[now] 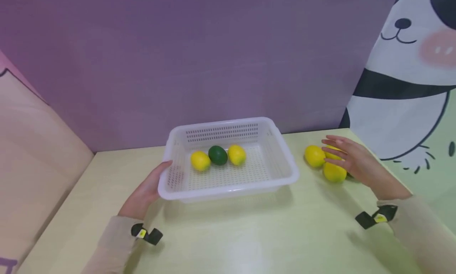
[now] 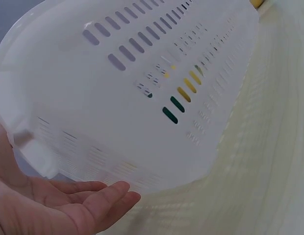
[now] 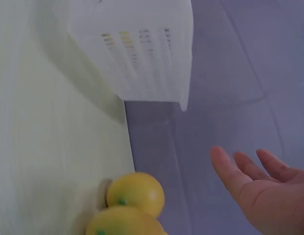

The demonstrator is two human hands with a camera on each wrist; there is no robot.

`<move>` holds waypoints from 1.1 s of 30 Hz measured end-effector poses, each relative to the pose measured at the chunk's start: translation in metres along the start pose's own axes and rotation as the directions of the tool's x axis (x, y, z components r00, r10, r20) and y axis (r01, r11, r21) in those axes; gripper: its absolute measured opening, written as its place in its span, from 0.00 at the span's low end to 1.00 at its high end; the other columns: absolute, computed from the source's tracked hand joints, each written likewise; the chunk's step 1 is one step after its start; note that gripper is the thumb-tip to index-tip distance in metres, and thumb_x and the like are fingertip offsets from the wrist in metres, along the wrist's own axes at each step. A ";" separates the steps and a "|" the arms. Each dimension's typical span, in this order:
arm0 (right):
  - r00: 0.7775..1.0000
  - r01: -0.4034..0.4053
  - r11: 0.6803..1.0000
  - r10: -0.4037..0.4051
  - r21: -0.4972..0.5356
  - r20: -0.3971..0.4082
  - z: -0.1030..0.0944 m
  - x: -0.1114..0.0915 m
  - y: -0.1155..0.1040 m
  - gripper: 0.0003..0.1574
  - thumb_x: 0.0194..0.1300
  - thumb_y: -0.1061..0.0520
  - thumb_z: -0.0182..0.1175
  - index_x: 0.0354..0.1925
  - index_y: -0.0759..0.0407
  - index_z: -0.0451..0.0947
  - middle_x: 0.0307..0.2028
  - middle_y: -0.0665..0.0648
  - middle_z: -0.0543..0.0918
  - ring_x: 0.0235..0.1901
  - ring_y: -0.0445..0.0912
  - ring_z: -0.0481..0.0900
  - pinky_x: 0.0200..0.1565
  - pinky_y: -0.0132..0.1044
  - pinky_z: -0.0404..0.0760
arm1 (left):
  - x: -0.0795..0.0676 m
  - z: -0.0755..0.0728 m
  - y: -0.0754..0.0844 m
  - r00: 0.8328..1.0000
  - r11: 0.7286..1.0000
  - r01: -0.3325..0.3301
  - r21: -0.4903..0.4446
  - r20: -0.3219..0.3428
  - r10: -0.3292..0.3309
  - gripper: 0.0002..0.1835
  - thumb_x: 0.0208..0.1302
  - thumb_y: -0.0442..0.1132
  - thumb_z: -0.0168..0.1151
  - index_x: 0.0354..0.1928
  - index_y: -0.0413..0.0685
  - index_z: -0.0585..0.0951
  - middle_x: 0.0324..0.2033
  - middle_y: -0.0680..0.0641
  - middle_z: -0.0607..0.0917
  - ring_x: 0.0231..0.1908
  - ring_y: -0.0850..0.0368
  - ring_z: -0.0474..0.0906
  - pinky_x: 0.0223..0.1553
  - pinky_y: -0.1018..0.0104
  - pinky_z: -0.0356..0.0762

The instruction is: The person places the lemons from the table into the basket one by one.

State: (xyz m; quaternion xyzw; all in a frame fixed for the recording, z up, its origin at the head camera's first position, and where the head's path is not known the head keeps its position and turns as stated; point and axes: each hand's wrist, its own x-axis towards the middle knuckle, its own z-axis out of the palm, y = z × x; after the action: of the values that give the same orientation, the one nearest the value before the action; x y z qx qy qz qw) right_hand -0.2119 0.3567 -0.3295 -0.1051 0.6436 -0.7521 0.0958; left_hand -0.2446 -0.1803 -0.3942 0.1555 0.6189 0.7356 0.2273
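My left hand (image 1: 151, 187) grips a white perforated plastic basket (image 1: 228, 189) by its left side. The thumb lies over the rim, and in the left wrist view the fingers (image 2: 110, 198) reach under the basket's wall. Two lemons (image 1: 200, 161) and a dark green oval fruit (image 1: 217, 155) lie in a row inside it. Over a group of lemons (image 1: 335, 172) at the right hovers my right hand (image 1: 360, 163), its fingers extended and nothing held. Part of a dark item (image 1: 350, 176) shows beside those lemons, mostly hidden behind the hand.
The pale tabletop (image 1: 228, 234) runs up to a purple backdrop (image 1: 221, 68). A panda print (image 1: 409, 68) covers the wall at the right, close to the table's edge. Another beige panel (image 1: 39, 147) stands along the left edge.
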 end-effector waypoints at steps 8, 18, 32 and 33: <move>0.989 0.026 0.997 -0.016 -0.066 0.150 -0.039 -0.006 -0.006 0.23 0.77 0.59 0.34 0.55 0.46 0.74 0.53 0.42 0.79 0.51 0.36 0.77 0.47 0.31 0.79 | 0.000 0.000 0.002 0.999 1.000 0.014 0.020 -0.033 -0.013 0.34 0.74 0.53 0.27 0.72 0.40 0.36 0.52 0.52 0.74 0.54 0.50 0.73 0.57 0.51 0.70; 1.000 -0.012 0.919 0.010 -0.394 -0.006 -0.079 -0.019 -0.002 0.20 0.76 0.58 0.37 0.54 0.36 0.68 0.50 0.31 0.75 0.48 0.26 0.73 0.43 0.21 0.75 | 0.001 -0.002 0.000 1.000 1.000 0.013 -0.012 0.009 -0.013 0.33 0.75 0.53 0.26 0.72 0.41 0.38 0.52 0.51 0.75 0.55 0.48 0.72 0.56 0.50 0.70; 0.958 -0.284 0.462 0.165 -0.840 -0.234 -0.096 -0.015 0.009 0.46 0.70 0.39 0.47 0.68 0.72 0.49 0.65 0.78 0.53 0.61 0.73 0.52 0.53 0.72 0.57 | 0.001 0.002 0.001 0.998 0.999 0.027 0.038 -0.056 -0.025 0.34 0.74 0.54 0.27 0.73 0.42 0.37 0.60 0.41 0.68 0.56 0.47 0.71 0.58 0.50 0.69; 0.957 -0.288 0.437 0.174 -0.852 -0.234 -0.097 -0.015 0.010 0.47 0.70 0.38 0.48 0.68 0.73 0.49 0.65 0.80 0.52 0.61 0.75 0.51 0.53 0.72 0.57 | 0.001 0.001 0.001 0.998 0.999 0.026 0.044 -0.059 -0.024 0.35 0.74 0.54 0.27 0.73 0.42 0.37 0.61 0.39 0.67 0.57 0.47 0.70 0.58 0.51 0.68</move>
State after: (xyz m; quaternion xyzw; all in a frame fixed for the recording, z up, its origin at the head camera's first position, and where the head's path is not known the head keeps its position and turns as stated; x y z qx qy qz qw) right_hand -0.2250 0.4516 -0.3542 -0.0085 0.9497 -0.2987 0.0942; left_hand -0.2448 -0.1789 -0.3931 0.1313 0.6433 0.7230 0.2147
